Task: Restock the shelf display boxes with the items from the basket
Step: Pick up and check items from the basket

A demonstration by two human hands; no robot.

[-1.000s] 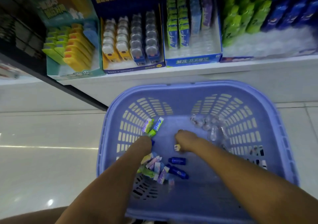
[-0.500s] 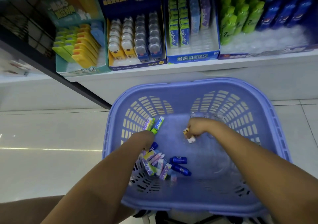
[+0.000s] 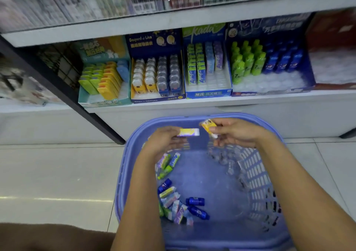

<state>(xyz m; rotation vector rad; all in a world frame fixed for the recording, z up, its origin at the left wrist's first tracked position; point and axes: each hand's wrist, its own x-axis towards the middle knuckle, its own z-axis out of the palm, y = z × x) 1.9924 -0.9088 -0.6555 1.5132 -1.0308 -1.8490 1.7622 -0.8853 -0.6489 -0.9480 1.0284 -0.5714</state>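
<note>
Both hands were up over the far rim of the basket point(image 3: 121, 173), each with its fingers curled on one small item. The left hand point(image 3: 163, 141) pinched a flat white-and-yellow pack point(image 3: 189, 132) by one end, so most of it stuck out toward the right. The right hand point(image 3: 238, 133) held a little yellow piece point(image 3: 208, 125) at its fingertips. Both items looked light, stiff and smooth-wrapped. They seemed likely to slip from a loose pinch, so a hold across the flat sides seemed safest. More packs point(image 3: 171, 200) and small blue bottles point(image 3: 195, 201) lay loose on the basket floor, toward its left wall. The display boxes point(image 3: 207, 93) stood in a row along the front edge of the shelf point(image 3: 269, 104), beyond the basket, with bare slots toward their fronts.
</note>
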